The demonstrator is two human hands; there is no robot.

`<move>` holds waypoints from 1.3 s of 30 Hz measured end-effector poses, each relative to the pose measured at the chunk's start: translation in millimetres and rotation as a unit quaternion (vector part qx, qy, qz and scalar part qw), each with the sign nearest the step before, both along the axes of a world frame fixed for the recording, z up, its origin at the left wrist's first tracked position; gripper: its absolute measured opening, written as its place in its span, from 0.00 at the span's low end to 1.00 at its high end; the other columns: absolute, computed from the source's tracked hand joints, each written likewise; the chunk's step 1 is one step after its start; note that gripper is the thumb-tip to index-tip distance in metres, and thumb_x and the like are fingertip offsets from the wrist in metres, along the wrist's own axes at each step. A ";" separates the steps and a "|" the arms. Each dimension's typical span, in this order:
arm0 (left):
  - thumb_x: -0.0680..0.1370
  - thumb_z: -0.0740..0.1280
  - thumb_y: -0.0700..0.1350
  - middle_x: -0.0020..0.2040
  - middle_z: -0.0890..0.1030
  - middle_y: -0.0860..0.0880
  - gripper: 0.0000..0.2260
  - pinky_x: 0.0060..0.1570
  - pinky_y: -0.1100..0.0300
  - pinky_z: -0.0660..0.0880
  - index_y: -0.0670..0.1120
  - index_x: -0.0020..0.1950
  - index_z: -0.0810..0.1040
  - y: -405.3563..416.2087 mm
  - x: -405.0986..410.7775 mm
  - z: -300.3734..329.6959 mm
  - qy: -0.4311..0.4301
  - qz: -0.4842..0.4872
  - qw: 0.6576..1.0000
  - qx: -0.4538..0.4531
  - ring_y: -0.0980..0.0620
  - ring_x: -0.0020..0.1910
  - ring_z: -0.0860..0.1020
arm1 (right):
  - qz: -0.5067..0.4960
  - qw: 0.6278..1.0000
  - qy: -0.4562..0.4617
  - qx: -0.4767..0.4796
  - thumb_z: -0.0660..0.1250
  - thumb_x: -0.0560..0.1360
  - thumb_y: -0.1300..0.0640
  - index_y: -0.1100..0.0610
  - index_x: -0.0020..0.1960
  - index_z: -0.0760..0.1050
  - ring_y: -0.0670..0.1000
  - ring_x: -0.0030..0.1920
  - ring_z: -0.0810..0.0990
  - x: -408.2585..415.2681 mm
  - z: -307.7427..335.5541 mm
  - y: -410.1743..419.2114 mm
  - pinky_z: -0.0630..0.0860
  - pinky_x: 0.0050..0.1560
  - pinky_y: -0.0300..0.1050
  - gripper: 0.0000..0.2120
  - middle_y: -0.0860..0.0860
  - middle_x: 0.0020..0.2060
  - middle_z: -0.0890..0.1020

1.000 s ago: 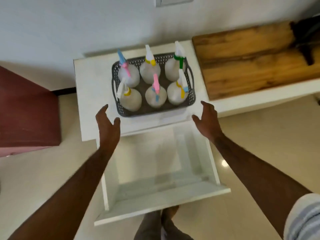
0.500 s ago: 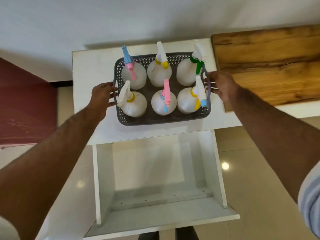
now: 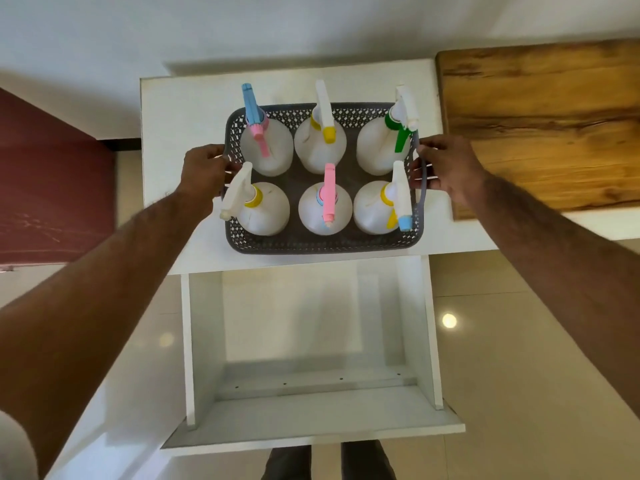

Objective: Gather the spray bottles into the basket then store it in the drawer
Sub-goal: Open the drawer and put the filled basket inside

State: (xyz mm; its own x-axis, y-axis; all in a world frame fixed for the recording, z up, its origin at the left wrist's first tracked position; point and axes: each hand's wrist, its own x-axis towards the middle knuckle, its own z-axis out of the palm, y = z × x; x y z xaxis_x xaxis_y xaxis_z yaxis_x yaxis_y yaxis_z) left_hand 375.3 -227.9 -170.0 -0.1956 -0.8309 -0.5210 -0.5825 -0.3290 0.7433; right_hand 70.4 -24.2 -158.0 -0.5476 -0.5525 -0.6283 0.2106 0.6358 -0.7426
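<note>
The wooden board (image 3: 540, 126) is cut off at the right edge; both hands' fingertips hide behind the basket (image 3: 322, 244) handles.

White cabinet top (image 3: 166, 161) noted against the wall. Grey perforated basket (image 3: 322, 243) seated directly on it, near the front edge. Adjoined at right by wooden board (image 3: 540, 126).

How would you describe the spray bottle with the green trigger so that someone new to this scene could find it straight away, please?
Start at the white cabinet top and find the grey perforated basket holding six white spray bottles in two rows. Go to the back row's right end, just beyond the right hand. That spray bottle alone has a green collar and trigger; its neighbours show yellow, pink or blue.
</note>
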 end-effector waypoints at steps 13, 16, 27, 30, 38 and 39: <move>0.84 0.61 0.43 0.44 0.83 0.45 0.12 0.30 0.62 0.79 0.46 0.65 0.80 135.2 116.5 22.3 0.054 0.065 0.991 0.103 0.53 0.33 0.81 | -0.049 0.995 -0.087 -0.007 0.64 0.81 0.60 0.55 0.58 0.81 0.51 0.35 0.83 103.2 22.3 153.7 0.84 0.38 0.47 0.10 0.55 0.38 0.82; 0.83 0.62 0.43 0.49 0.84 0.41 0.13 0.32 0.60 0.80 0.46 0.66 0.79 175.9 148.2 22.1 0.038 0.068 0.990 0.114 0.47 0.39 0.82 | -0.056 0.993 -0.107 0.010 0.64 0.81 0.60 0.56 0.60 0.80 0.53 0.37 0.83 130.2 20.4 187.2 0.85 0.42 0.50 0.10 0.58 0.43 0.82; 0.84 0.58 0.39 0.55 0.83 0.40 0.14 0.44 0.53 0.81 0.45 0.68 0.75 248.3 196.2 -32.7 -0.012 0.127 0.976 0.177 0.42 0.48 0.81 | -0.047 0.990 -0.093 0.093 0.64 0.81 0.60 0.55 0.63 0.77 0.58 0.43 0.82 194.2 -48.3 228.5 0.83 0.38 0.42 0.11 0.61 0.47 0.82; 0.85 0.57 0.40 0.59 0.81 0.37 0.15 0.51 0.47 0.80 0.44 0.72 0.72 245.2 193.6 -75.0 -0.021 0.110 0.977 0.181 0.39 0.52 0.81 | -0.045 0.990 -0.073 0.108 0.63 0.82 0.60 0.56 0.63 0.76 0.60 0.43 0.81 194.8 -87.7 220.0 0.82 0.41 0.49 0.11 0.63 0.48 0.82; 0.82 0.56 0.35 0.53 0.82 0.37 0.18 0.48 0.49 0.78 0.45 0.70 0.72 241.3 184.6 -176.5 -0.025 0.130 0.972 0.194 0.39 0.49 0.80 | -0.048 0.988 -0.050 0.140 0.62 0.81 0.65 0.64 0.67 0.74 0.62 0.43 0.81 192.6 -184.7 202.6 0.81 0.48 0.58 0.15 0.70 0.53 0.81; 0.82 0.56 0.35 0.53 0.82 0.37 0.18 0.46 0.50 0.78 0.45 0.70 0.72 240.9 185.6 -185.6 -0.022 0.131 0.972 0.196 0.40 0.48 0.80 | -0.057 0.987 -0.054 0.142 0.63 0.81 0.65 0.64 0.67 0.74 0.61 0.41 0.81 192.5 -193.6 201.3 0.82 0.43 0.52 0.15 0.68 0.52 0.81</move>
State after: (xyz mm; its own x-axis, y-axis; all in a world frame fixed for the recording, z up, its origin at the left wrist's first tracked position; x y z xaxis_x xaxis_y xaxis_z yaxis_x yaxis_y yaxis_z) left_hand 560.8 13.0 -355.6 0.0262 -0.5850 -0.8106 -0.4693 -0.7232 0.5067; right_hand 262.9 177.1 -351.6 -0.5174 -0.2840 -0.8072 0.3615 0.7825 -0.5070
